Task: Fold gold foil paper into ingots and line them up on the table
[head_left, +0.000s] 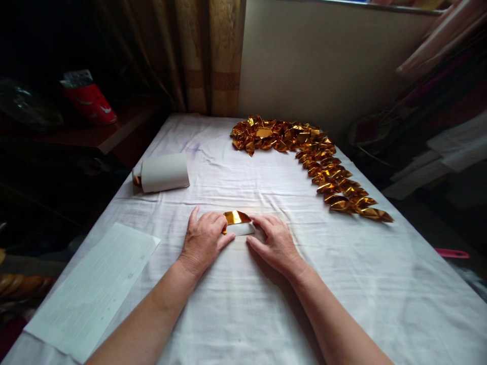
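Between my hands lies a small piece of gold foil paper (236, 218), partly folded, with its white side showing along the near edge. My left hand (205, 235) is closed on its left end, thumb on the near side and fingers bent over the foil. At the right end, my right hand (276, 241) pinches the paper with fingers at the far edge and thumb at the near one. Both hands rest low on the white cloth. Folded gold foil pieces (281, 134) lie heaped at the far side, running in rows toward the right edge.
A curled stack of white-backed paper (165, 172) with gold inside sits at the left. Lined paper (95, 289) lies near the left edge of the cloth-covered table (361, 289). A red container (89, 104) stands on a dark side cabinet. Curtains (213, 56) hang behind.
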The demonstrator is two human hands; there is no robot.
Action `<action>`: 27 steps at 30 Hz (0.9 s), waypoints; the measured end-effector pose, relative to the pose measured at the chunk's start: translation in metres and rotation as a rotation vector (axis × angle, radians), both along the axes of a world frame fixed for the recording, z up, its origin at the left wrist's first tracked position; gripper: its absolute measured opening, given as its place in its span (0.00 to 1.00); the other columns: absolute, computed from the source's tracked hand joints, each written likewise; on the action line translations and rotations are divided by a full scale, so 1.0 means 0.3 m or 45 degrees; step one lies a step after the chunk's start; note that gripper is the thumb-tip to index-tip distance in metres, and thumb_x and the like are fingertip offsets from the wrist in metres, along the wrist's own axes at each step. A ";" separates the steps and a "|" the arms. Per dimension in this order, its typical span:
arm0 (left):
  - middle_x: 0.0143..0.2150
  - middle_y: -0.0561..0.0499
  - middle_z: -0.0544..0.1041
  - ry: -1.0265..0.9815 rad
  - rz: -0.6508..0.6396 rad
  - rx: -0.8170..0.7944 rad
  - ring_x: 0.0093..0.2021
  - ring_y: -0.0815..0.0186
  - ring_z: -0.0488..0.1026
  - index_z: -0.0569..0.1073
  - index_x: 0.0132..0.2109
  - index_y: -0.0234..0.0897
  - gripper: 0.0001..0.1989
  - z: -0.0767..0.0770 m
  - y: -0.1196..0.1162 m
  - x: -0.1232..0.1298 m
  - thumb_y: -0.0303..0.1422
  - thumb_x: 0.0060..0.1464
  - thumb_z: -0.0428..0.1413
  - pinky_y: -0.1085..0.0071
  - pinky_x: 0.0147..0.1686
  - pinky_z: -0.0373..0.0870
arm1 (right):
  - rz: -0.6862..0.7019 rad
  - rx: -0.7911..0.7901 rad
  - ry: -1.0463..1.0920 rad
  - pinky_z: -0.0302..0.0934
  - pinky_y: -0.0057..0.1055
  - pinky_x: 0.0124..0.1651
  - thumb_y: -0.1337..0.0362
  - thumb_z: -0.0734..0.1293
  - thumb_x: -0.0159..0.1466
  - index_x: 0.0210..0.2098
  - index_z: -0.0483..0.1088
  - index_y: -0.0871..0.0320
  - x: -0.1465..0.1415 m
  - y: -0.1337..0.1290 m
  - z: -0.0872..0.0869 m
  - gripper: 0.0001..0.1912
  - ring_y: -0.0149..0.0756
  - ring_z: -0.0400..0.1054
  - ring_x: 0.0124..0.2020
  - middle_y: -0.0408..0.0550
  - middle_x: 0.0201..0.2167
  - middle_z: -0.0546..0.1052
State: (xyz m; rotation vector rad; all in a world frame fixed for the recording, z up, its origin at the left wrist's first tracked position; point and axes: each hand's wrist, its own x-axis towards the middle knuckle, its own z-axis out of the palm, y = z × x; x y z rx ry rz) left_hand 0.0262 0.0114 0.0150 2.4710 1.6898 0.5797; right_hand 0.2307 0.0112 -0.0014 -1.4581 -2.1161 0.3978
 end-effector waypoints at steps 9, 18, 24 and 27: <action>0.46 0.52 0.79 -0.058 -0.040 -0.040 0.50 0.60 0.73 0.70 0.34 0.41 0.06 -0.008 0.009 -0.020 0.34 0.56 0.60 0.47 0.65 0.47 | -0.083 0.017 -0.045 0.58 0.44 0.52 0.66 0.67 0.58 0.49 0.74 0.52 -0.020 0.014 -0.021 0.19 0.46 0.67 0.48 0.50 0.45 0.75; 0.48 0.52 0.78 -0.105 -0.048 -0.088 0.54 0.60 0.72 0.70 0.36 0.41 0.08 -0.007 0.002 -0.031 0.36 0.54 0.62 0.48 0.66 0.45 | 0.115 -0.054 0.179 0.62 0.38 0.45 0.72 0.62 0.57 0.54 0.71 0.52 0.001 0.015 -0.020 0.26 0.39 0.70 0.40 0.47 0.40 0.78; 0.50 0.54 0.78 -0.141 -0.073 -0.109 0.55 0.60 0.71 0.69 0.35 0.42 0.10 -0.005 0.000 -0.037 0.36 0.52 0.64 0.48 0.66 0.44 | 0.215 0.037 0.280 0.64 0.37 0.45 0.78 0.58 0.56 0.54 0.70 0.51 0.020 0.029 -0.059 0.30 0.37 0.71 0.40 0.46 0.41 0.79; 0.51 0.53 0.78 -0.131 -0.079 -0.104 0.56 0.60 0.71 0.69 0.35 0.42 0.10 -0.006 0.000 -0.037 0.36 0.52 0.64 0.48 0.65 0.45 | 0.203 0.163 0.209 0.64 0.37 0.45 0.75 0.61 0.61 0.51 0.73 0.50 0.021 0.050 -0.076 0.22 0.39 0.71 0.42 0.47 0.42 0.79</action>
